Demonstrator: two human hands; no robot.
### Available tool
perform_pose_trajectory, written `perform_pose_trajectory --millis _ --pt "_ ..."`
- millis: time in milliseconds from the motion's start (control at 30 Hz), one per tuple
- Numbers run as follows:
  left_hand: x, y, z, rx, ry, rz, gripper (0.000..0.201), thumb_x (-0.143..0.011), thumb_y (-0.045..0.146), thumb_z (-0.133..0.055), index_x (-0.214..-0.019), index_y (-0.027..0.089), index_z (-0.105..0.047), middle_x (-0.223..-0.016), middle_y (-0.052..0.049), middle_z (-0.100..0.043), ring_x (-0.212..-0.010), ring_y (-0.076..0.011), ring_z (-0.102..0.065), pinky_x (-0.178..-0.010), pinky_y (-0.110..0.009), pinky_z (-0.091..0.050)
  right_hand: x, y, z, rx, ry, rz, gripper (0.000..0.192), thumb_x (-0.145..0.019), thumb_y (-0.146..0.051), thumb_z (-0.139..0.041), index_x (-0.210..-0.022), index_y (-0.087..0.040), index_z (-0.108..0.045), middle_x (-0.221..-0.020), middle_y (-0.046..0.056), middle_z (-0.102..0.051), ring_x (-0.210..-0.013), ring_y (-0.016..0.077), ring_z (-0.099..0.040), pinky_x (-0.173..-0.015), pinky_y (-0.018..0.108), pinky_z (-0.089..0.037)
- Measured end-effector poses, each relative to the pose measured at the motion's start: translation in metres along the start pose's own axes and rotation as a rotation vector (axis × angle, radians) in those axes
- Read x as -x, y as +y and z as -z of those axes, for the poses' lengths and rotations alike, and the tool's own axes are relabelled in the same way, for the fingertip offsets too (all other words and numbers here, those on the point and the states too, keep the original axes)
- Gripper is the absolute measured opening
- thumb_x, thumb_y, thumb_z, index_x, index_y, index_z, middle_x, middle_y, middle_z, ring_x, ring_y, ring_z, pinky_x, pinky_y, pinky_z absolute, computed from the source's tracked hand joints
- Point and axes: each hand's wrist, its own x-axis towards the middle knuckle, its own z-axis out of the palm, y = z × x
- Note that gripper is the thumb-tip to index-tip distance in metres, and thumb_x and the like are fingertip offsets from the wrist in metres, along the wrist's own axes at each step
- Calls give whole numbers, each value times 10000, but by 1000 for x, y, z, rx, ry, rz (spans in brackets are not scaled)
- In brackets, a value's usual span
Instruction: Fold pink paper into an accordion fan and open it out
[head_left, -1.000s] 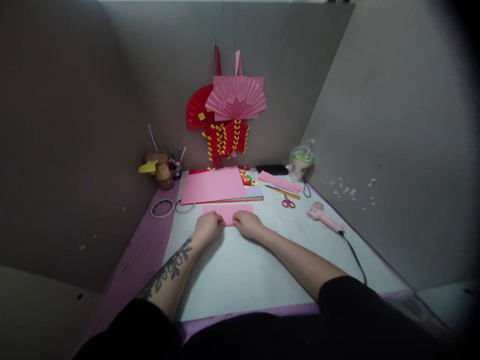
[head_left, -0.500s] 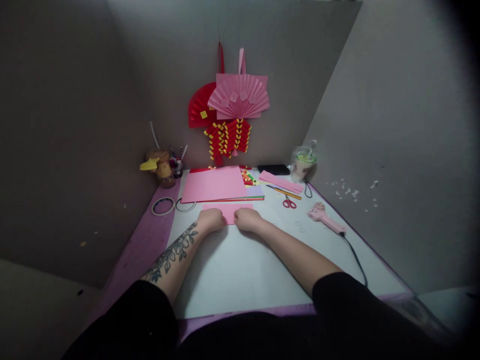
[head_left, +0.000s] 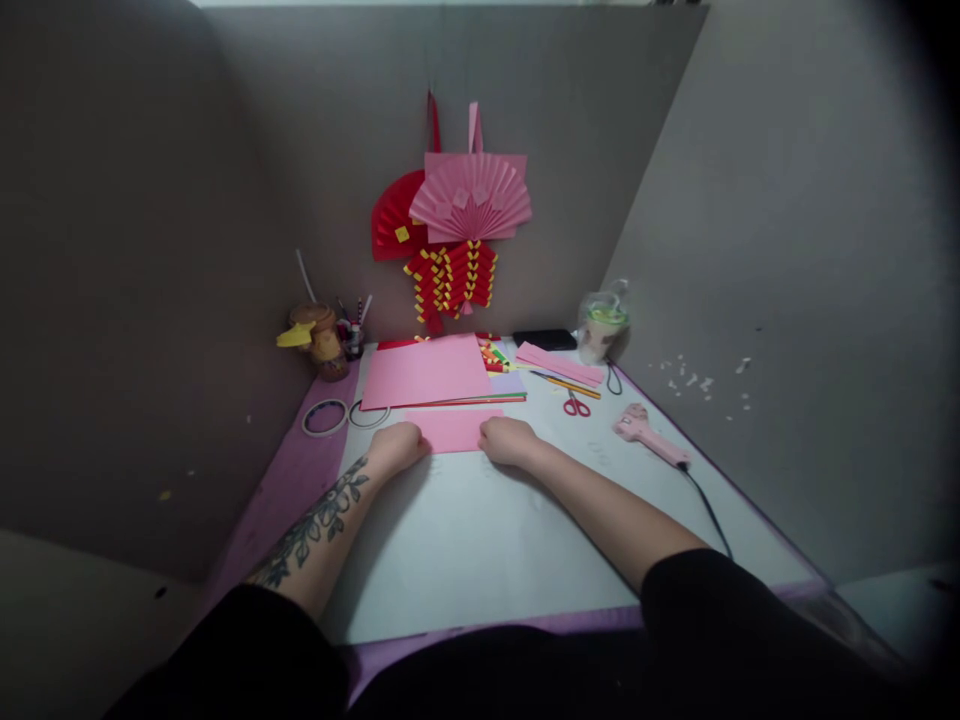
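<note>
**Both hands press a pink sheet flat at mid-table**

While the left hand (head_left: 395,447) rests knuckles-down on the left end of the small pink sheet (head_left: 452,430), the right hand (head_left: 508,441) presses its right end; both look curled, grasping nothing, just bearing on the paper. This sheet lies at frame centre, its far edge just beside the stack of coloured paper (head_left: 427,371). Bare white table (head_left: 480,560) spreads below the hands. Scissors (head_left: 576,404) and glue gun (head_left: 646,432) lie right, tape rings (head_left: 325,416) left.
</note>
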Motion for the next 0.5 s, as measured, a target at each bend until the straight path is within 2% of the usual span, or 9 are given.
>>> perform_pose_trajectory --millis 200,500 --pt "9 -24 -4 29 23 43 350 -801 431 -442 -751 177 -677 -820 -103 -700 -789 -228 -651 -607 -255 -414 8 12 -2 -19 20 -22 288 -859 -303 -439 -987 -169 -660 -1067 126 -653 -931 235 -618 -683 276 -422" --pt "9 -36 -8 88 17 90 373 -788 491 -466 -759 189 -682 -843 -99 -699 -801 -237 -648 -604 -260 -409 13 30 -4 -54 24 -81 269 -857 -310 -449 -960 -173 -657 -1053 119 -655 -908 211 -611 -673 257 -394"
